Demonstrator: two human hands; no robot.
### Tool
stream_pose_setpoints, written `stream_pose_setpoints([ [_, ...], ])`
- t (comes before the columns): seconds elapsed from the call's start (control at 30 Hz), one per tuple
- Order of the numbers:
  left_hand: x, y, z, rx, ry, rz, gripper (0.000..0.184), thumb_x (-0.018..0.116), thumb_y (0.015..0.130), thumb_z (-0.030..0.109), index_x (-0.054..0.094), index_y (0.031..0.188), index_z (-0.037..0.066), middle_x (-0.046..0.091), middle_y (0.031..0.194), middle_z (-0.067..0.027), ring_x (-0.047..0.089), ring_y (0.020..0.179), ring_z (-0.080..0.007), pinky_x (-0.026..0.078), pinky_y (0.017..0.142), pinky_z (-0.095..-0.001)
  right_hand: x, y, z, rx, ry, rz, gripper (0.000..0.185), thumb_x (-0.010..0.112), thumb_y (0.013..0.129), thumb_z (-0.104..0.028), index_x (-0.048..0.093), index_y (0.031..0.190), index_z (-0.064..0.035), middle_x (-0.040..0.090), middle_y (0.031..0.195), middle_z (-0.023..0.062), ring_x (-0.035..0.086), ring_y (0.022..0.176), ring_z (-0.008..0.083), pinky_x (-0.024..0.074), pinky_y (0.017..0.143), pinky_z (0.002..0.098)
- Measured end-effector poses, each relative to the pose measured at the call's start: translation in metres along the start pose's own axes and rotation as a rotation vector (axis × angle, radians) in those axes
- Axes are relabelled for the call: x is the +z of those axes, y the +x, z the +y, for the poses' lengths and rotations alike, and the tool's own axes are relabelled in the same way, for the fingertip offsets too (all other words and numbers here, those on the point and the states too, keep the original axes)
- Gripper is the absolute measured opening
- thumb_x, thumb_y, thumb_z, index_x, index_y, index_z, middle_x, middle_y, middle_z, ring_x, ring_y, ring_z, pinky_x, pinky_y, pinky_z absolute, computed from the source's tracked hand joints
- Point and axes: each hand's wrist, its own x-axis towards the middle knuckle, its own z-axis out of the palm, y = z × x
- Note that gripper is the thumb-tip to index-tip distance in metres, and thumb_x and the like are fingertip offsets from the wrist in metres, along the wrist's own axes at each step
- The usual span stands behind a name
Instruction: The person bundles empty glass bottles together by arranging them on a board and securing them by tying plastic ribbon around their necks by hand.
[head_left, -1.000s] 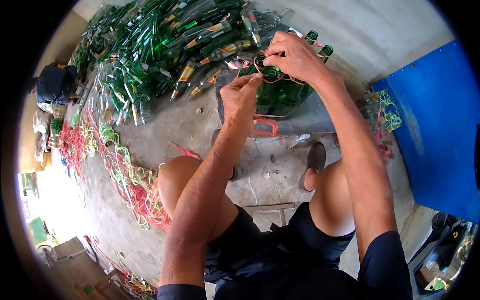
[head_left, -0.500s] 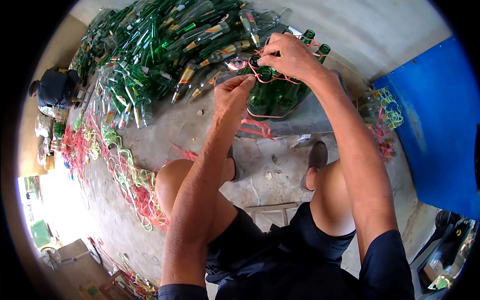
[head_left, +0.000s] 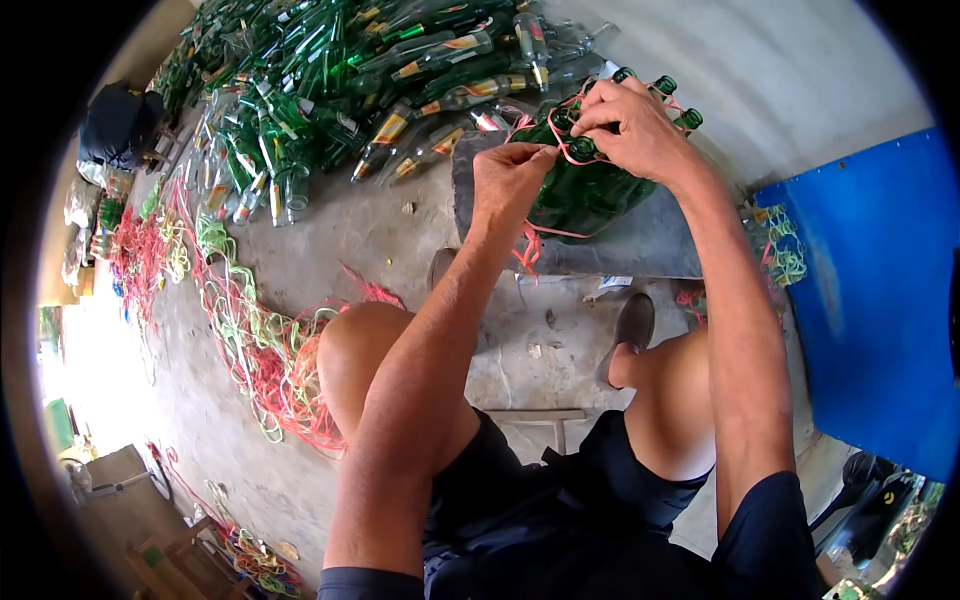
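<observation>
Head view: green bottles (head_left: 592, 200) stand on the gray surface (head_left: 640, 258). Left hand (head_left: 512, 175) pinches pink string (head_left: 566, 151); right hand (head_left: 638, 128) bends near the necks, grip unclear. They're probably heavy, slippery, breakable; necks seem easiest to hold.

Straight ahead of you, a bundle of bottles (head_left: 592, 198) stands on a low block (head_left: 640, 258). String (head_left: 531, 248) runs around it, part of it hanging at the block's near edge. Your left hand (head_left: 510, 180) is at the left side of the bottle necks; your right hand (head_left: 640, 128) is over them. Your right shoe (head_left: 633, 325) is on the floor before the block. Left of the block, a large bottle pile (head_left: 430, 75) spreads into the distance. A heap of cord (head_left: 275, 375) lies beside your left knee, trailing away leftward. Far left, probably, a person (head_left: 120, 125) sits. A panel (head_left: 880, 300) stands right; a wall (head_left: 750, 75) rises behind the block.
</observation>
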Motion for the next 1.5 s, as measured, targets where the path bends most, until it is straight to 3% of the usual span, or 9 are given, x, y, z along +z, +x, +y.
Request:
stream_pose_setpoints([
  [0.03,0.001,0.002,-0.002,0.022,0.020,0.009,0.028,0.083,0.089,0.024,0.080,0.096,-0.003,0.062,0.069,0.0049,0.045,0.056,-0.0050,0.032,0.048,-0.0269,0.001,0.000,-0.001,-0.010,-0.029,-0.024,0.026,0.066,0.082,0.001,0.083,0.094,-0.0149,0.068,0.101,-0.0001,0.055,0.102,0.0253,0.0443,0.093,0.0352],
  [0.13,0.003,0.003,-0.003,0.054,0.087,0.056,0.029,0.083,0.088,0.024,0.080,0.093,-0.004,0.060,0.067,0.0049,0.043,0.055,-0.0058,0.032,0.048,-0.0283,0.001,-0.001,-0.007,0.014,-0.067,-0.063,0.034,0.064,0.079,0.000,0.083,0.095,-0.0228,0.071,0.106,-0.0038,0.057,0.107,0.0254,0.0426,0.100,0.0406],
  [0.23,0.007,0.003,0.001,0.035,0.204,0.112,0.030,0.083,0.088,0.025,0.080,0.091,-0.005,0.057,0.063,0.0050,0.042,0.054,-0.0060,0.031,0.048,-0.0285,0.000,-0.003,-0.012,0.032,-0.082,-0.098,0.042,0.062,0.078,0.003,0.083,0.098,-0.0283,0.069,0.106,-0.0048,0.056,0.107,0.0251,0.0407,0.099,0.0398],
  [0.53,0.008,0.005,0.008,-0.059,0.155,0.065,0.029,0.084,0.087,0.026,0.080,0.091,-0.003,0.053,0.059,0.0051,0.041,0.051,-0.0053,0.029,0.045,-0.0291,-0.001,-0.004,-0.013,0.037,-0.136,-0.125,0.050,0.060,0.079,0.005,0.083,0.101,-0.0342,0.066,0.113,-0.0039,0.053,0.109,0.0253,0.0379,0.099,0.0410],
  [0.73,0.003,0.010,0.013,-0.169,0.130,0.021,0.026,0.085,0.085,0.024,0.077,0.085,-0.001,0.052,0.059,0.0034,0.042,0.047,-0.0070,0.028,0.042,-0.0292,-0.004,-0.003,-0.018,0.104,-0.172,-0.201,0.051,0.060,0.079,0.004,0.082,0.102,-0.0349,0.065,0.113,-0.0009,0.052,0.114,0.0254,0.0371,0.100,0.0414],
  [0.93,0.002,0.009,0.017,-0.270,0.053,0.018,0.023,0.083,0.083,0.018,0.075,0.090,-0.002,0.053,0.064,0.0023,0.039,0.047,-0.0068,0.026,0.042,-0.0278,-0.016,0.003,-0.033,0.113,-0.259,-0.289,0.046,0.061,0.078,0.003,0.081,0.100,-0.0328,0.064,0.111,0.0013,0.052,0.115,0.0263,0.0363,0.100,0.0431],
  [1.23,-0.002,0.014,0.013,-0.224,0.006,-0.103,0.022,0.081,0.085,0.017,0.074,0.092,-0.003,0.054,0.067,0.0023,0.040,0.049,-0.0069,0.029,0.043,-0.0270,-0.020,0.008,-0.024,-0.081,-0.352,-0.319,0.041,0.062,0.078,0.000,0.078,0.102,-0.0293,0.060,0.108,0.0027,0.053,0.109,0.0273,0.0376,0.094,0.0432],
  [1.33,0.000,0.009,0.020,-0.295,-0.030,-0.104,0.020,0.078,0.087,0.015,0.074,0.094,-0.003,0.051,0.065,0.0033,0.040,0.049,-0.0066,0.029,0.043,-0.0273,-0.025,0.010,-0.029,-0.076,-0.392,-0.342,0.033,0.065,0.075,-0.001,0.077,0.100,-0.0191,0.060,0.113,0.0053,0.052,0.111,0.0274,0.0380,0.096,0.0419],
  [1.5,-0.003,0.012,0.015,-0.274,-0.116,-0.178,0.012,0.075,0.088,0.013,0.073,0.091,0.002,0.049,0.064,0.0042,0.040,0.048,-0.0072,0.028,0.043,-0.0273,-0.028,0.007,-0.023,-0.076,-0.390,-0.346,0.030,0.067,0.075,-0.004,0.078,0.099,-0.0184,0.060,0.111,0.0037,0.052,0.110,0.0263,0.0378,0.094,0.0419],
])
